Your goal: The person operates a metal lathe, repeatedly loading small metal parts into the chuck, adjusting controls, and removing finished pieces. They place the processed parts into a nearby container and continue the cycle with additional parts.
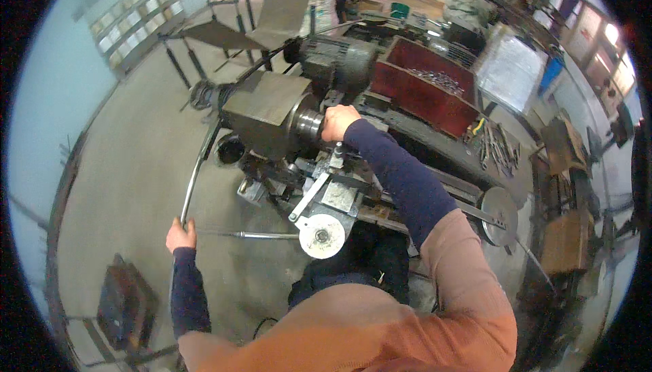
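Observation:
My left hand is closed around the lower end of a long steel lever, which rises to the left end of the lathe headstock. My right hand is curled against the front of the shiny spindle nose; its fingertips, and whatever they hold, are hidden. Below that hand sits the tool slide with a flat link arm. A pale round disc is at the slide's near end, and a metal handle rod sticks out from it toward the left.
Behind the spindle stand a motor and a dark red box of small metal parts. Wrenches lie at its right, near a round metal disc. Metal chairs are at the back left, a dark metal block at lower left.

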The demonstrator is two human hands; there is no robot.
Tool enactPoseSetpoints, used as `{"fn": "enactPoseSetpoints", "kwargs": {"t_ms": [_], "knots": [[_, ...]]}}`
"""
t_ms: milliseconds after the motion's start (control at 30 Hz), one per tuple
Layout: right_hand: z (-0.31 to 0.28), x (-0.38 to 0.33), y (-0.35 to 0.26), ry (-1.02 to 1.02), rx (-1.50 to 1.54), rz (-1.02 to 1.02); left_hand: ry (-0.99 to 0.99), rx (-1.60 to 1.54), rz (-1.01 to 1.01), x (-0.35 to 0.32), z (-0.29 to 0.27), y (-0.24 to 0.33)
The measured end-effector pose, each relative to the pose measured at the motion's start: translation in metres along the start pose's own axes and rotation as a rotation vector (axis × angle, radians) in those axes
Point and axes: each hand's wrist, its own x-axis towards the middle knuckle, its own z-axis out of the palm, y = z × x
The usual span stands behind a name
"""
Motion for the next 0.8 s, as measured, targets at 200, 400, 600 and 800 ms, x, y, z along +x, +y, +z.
{"fn": "enactPoseSetpoints", "kwargs": {"t_ms": [200,400,600,800], "knots": [[-0.084,-0.056,0.085,0.36,0.025,0.005,0.002,0.025,-0.039,0.002,0.001,0.008],[-0.127,-0.119,0.158,0.72,-0.04,0.046,0.215,0.172,0.522,-0.001,-0.015,0.079],[-0.108,-0.259,0.185,0.701,0.033,0.06,-0.533,-0.619,0.82,-0.048,0.035,0.138],[-0.051,-0.516,0.174,0.511,0.18,0.854,-0.969,-0.809,0.554,-0.03,0.085,0.139]]}}
